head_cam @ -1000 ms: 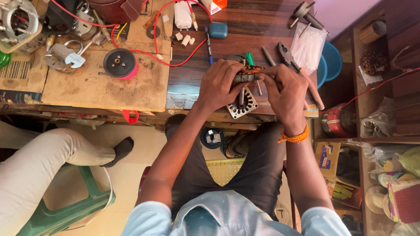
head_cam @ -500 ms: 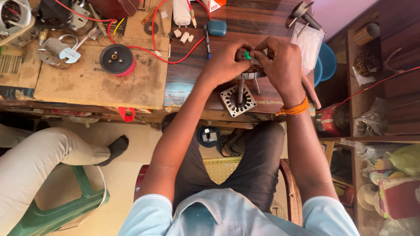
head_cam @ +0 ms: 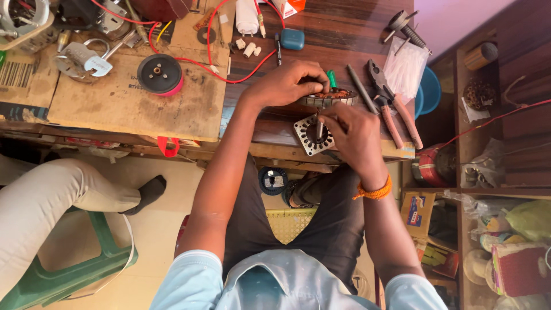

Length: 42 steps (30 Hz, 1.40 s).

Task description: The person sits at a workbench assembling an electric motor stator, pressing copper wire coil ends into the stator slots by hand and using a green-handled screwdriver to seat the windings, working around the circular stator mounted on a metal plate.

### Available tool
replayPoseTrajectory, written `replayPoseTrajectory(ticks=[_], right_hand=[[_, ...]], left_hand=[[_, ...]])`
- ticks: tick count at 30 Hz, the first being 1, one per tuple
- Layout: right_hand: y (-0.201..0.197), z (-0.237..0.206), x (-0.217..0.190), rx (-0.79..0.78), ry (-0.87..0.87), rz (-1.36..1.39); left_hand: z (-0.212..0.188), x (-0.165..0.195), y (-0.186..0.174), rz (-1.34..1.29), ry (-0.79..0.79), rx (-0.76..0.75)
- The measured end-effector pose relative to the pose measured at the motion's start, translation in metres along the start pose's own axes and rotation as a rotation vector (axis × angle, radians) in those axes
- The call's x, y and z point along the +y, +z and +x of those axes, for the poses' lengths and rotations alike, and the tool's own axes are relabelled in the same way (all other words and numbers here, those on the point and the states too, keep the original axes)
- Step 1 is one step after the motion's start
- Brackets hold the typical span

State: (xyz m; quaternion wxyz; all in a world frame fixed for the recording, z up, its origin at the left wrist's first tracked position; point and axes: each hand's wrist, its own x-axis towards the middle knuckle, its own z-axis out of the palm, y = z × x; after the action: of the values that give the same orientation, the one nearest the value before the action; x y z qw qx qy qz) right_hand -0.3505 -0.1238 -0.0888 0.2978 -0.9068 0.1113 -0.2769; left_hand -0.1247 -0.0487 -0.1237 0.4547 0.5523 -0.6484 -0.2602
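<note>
From the head camera, looking straight down, the person sits at a dark wooden workbench (head_cam: 344,28) with both arms stretched forward. The left hand (head_cam: 287,86) is curled over the top of a round motor stator (head_cam: 333,97) with copper windings, its fingers clasped on the near rim, holding it at the bench's front part. The right hand (head_cam: 353,135) sits just below the stator, its fingertips pinched on a short metal shaft (head_cam: 319,127) that stands in the middle of a square perforated end plate (head_cam: 313,136), which lies at the bench edge touching the stator's underside. A green-handled tool (head_cam: 332,78) pokes out behind the stator. Just right of the hands lie a grey rod (head_cam: 361,89) and red-handled pliers (head_cam: 396,112). To the left, a sheet of cardboard (head_cam: 115,103) carries a black spool with a pink rim (head_cam: 160,74), a padlock (head_cam: 83,57) and a loop of red wire (head_cam: 229,72). Another person's leg in pale trousers (head_cam: 51,195) rests beside a green stool (head_cam: 74,270)
</note>
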Motion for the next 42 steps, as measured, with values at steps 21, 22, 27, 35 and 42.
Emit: replayPoseTrajectory(ticks=[21, 22, 27, 35, 42], right_hand=[[-0.029, -0.022, 0.042, 0.16, -0.064, -0.057], [-0.031, -0.016, 0.038, 0.145, -0.072, -0.067], [-0.025, 0.012, 0.027, 0.101, -0.137, 0.003], [-0.02, 0.018, 0.034, 0.073, -0.061, 0.042], [-0.022, 0.01, 0.027, 0.088, -0.008, 0.059]], left_hand=[[-0.032, 0.013, 0.072, 0.575, 0.241, 0.594], [-0.032, 0.012, 0.073, 0.586, 0.24, 0.599], [-0.034, 0.012, 0.072, 0.582, 0.233, 0.586], [-0.035, 0.011, 0.073, 0.587, 0.248, 0.608], [-0.037, 0.01, 0.074, 0.576, 0.235, 0.621]])
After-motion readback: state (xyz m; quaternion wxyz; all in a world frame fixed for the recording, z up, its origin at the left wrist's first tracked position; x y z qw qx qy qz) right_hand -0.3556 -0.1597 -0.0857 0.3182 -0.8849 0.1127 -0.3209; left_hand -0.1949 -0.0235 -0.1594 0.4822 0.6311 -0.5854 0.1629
